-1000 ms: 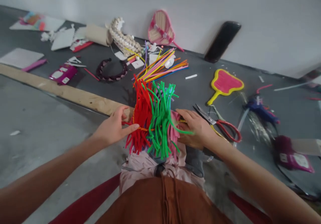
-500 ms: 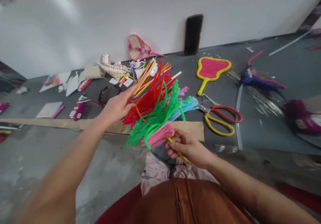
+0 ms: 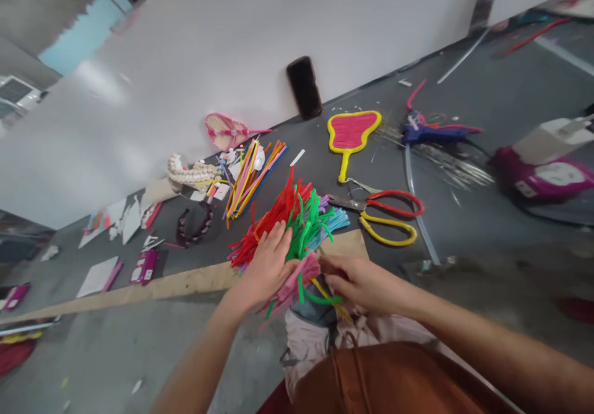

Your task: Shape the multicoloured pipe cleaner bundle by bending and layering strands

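My left hand [image 3: 268,265] lies with its fingers stretched over red pipe cleaners [image 3: 283,213] and green pipe cleaners [image 3: 307,222] heaped at the table's front edge. Beside its thumb is a bundle of pink pipe cleaners [image 3: 304,273]. The fingers of my right hand [image 3: 364,281] are pinched at the right end of that pink bundle; what they grip is hidden. Below them, a yellow pipe cleaner [image 3: 333,301] and a loose green strand slant down over my lap. Light-blue pipe cleaners [image 3: 335,218] stick out at the heap's right.
Scissors [image 3: 366,207] with red and yellow handles lie right of the heap. Behind are a pink-and-yellow fan [image 3: 353,132], a phone [image 3: 304,87] leaning on the white partition, and mixed pipe cleaners [image 3: 253,182]. A blue glue gun [image 3: 431,133] and a purple power strip [image 3: 541,172] are further right.
My left hand has left the mixed pipe cleaners at the back and come down onto the red and green ones. My right hand's fingers moved up to the pink bundle's end. The view has tilted.
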Tool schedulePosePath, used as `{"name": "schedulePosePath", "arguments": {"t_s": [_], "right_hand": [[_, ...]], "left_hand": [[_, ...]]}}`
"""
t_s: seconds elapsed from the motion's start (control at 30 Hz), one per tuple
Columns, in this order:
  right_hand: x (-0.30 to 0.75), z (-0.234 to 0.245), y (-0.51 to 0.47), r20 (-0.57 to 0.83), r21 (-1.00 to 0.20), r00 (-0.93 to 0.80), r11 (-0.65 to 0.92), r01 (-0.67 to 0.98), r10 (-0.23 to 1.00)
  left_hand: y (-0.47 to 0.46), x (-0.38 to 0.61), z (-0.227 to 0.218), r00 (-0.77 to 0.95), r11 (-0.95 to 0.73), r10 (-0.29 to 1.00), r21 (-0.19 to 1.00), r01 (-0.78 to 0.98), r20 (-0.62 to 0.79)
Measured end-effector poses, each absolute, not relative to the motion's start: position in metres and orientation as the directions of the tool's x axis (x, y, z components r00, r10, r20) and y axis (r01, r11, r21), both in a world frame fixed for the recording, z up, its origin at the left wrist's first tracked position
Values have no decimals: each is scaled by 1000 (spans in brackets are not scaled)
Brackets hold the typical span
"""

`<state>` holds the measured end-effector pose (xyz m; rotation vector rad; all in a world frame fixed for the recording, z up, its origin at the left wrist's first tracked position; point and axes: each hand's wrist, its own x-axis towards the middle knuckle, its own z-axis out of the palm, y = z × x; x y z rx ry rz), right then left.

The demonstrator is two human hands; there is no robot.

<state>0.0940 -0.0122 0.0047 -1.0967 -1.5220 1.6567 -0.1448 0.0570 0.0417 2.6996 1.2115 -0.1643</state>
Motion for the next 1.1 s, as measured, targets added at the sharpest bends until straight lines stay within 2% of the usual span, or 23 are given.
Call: {"name": "schedulePosePath", "arguments": {"t_s": [0.07,0.17,0.27,0.37,0.47,0.57,0.67,0.73,0.83,0.93,1.0,1.1], "right_hand": [[99,4,-8,-221,-950,-373,-285,-127,901],[94,2,-4,-362,-722,-285,-460,-516,887],[80,5,1,-394,-558,-260,-454,-695,882],[68,11,10,-402,-509,-188,-389,-767,896],[65,14,22,-403,-558,-183,-399,-727,897],[70,15,34,-372,-767,-267,-456,-452,889],[75,15,40,-289,-945,-173,-309,-106,942],[78,14,41,-208,-977,-104,-211,-25,973],[88,10,35,-182,-980,-68,-186,-64,981],[100,7,23,-283,-958,14,-281,-59,959],[104,7,12,-395,-910,-6,-392,-137,919],[101,7,-4,-491,-795,-60,-476,-377,869]], "left_hand": [[54,-145,24,633,-621,760,121,774,-149],[47,-146,2,627,-620,775,94,779,-78],[41,-148,-10,636,-634,771,67,770,-17],[39,-149,-12,645,-645,764,69,761,25],[40,-149,-11,652,-655,755,80,751,70],[40,-149,-13,634,-640,768,92,763,90],[37,-146,-15,612,-622,782,79,779,117],[35,-142,-13,603,-611,788,36,791,125],[33,-135,-4,611,-610,790,-32,792,56],[32,-130,9,613,-613,787,-33,790,66],[31,-130,16,600,-615,778,32,788,185],[28,-136,20,571,-641,760,210,739,310]]}}
